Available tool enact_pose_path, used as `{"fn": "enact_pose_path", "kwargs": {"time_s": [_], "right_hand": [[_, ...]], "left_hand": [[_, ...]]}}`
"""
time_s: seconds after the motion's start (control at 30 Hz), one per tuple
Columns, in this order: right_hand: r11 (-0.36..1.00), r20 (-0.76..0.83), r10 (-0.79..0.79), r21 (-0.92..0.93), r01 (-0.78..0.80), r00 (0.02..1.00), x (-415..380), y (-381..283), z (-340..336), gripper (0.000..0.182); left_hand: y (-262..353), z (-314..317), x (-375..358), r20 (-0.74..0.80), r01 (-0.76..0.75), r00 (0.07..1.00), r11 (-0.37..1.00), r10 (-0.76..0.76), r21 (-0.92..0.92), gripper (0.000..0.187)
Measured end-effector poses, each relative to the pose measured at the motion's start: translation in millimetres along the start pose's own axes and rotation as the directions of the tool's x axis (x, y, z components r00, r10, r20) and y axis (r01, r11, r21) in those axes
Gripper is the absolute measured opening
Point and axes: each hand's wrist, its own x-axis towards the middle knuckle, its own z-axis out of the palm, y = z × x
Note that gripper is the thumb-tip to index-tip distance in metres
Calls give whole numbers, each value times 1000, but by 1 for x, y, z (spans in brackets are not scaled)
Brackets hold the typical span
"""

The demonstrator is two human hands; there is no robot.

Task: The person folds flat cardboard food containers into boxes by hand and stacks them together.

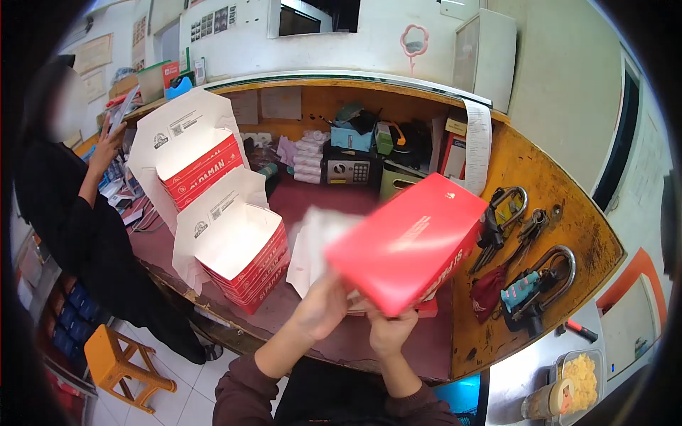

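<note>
Both hands grip one red cardboard box (408,241) from below, left hand (321,307) and right hand (391,332) fingers clamped on its near edge; its long axis slants up-right above the worktop (511,312).

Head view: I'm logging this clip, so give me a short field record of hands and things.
left hand: on the near end of the red box
right hand: under the red box
red box: held tilted above the counter, blurred
stacked boxes: open, left of the hands
padlocks: on the yellow ledge, right
person: stands at left
</note>
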Motion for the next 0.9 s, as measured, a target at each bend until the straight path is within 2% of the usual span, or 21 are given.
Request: {"fn": "enact_pose_path", "kwargs": {"time_s": [0.03,0.1,0.13,0.17,0.2,0.23,0.3,0.33,0.37,0.43,0.47,0.5,0.57,0.6,0.63,0.67,0.7,0.77,0.8,0.83,0.9], "right_hand": [[1000,1,0,-1,0,1000,0,7,-3,41],[767,397,-329,-417,487,857,1,17,-9,36],[497,460,-254,-693,523,851,-3,16,-18,53],[495,457,-252,-696,520,853,-7,31,-50,53],[989,141,-35,-135,54,989,-11,59,-95,56],[719,76,359,612,-328,930,-12,74,-118,60],[592,287,274,702,-396,918,22,-17,-80,52],[592,286,275,702,-396,918,23,-17,-84,52],[750,358,343,453,-483,868,26,-21,-90,47],[838,405,428,157,-522,808,29,-23,-83,42],[857,162,384,303,-416,909,28,-29,-57,37],[870,-100,338,412,-270,936,27,-30,-38,32],[920,-83,259,326,-219,962,19,-16,-32,30],[963,-63,103,257,-83,993,17,-14,-30,29],[980,-32,-54,191,59,998,16,-13,-25,28],[969,-66,-128,206,139,990,16,-13,-20,31],[969,-70,-124,205,135,990,14,-14,-13,31],[957,-340,-3,273,102,940,11,-21,2,35],[970,-341,8,232,76,940,10,-25,5,37],[970,-341,9,231,74,940,9,-27,8,37],[982,-223,-161,-132,134,961,9,-27,17,34]], "left_hand": [[4,-3,3,0,-1,1000,1000,1,-1,51],[16,-21,8,14,75,997,991,-73,-110,52],[21,-38,13,26,76,997,994,-74,-83,51],[30,-55,16,72,110,992,987,-102,-117,48],[42,-71,17,93,131,988,989,-125,-65,46],[51,-80,17,94,131,988,989,-125,-64,46],[63,-94,16,113,47,990,939,-90,340,49],[65,-97,18,115,24,990,911,-78,411,55],[65,-96,18,115,24,990,912,-78,410,55],[64,-91,16,400,-146,907,989,128,15,63],[56,-86,13,437,-162,884,986,167,-48,60],[41,-79,9,404,-159,907,986,122,59,56],[9,-69,-2,301,-147,953,890,11,432,50],[-4,-64,-7,299,-107,953,867,-50,487,47],[-11,-58,-7,382,-20,917,944,-113,328,45],[-12,-49,-6,619,292,765,952,-178,-87,34],[-15,-43,-6,813,629,577,679,-80,-379,34],[-35,-44,-3,780,553,626,716,-19,-426,43],[-47,-47,-1,531,180,848,949,-16,-259,37],[-54,-47,-1,251,-154,959,985,131,73,34],[-60,-46,-1,471,-571,792,744,387,349,42]]}}
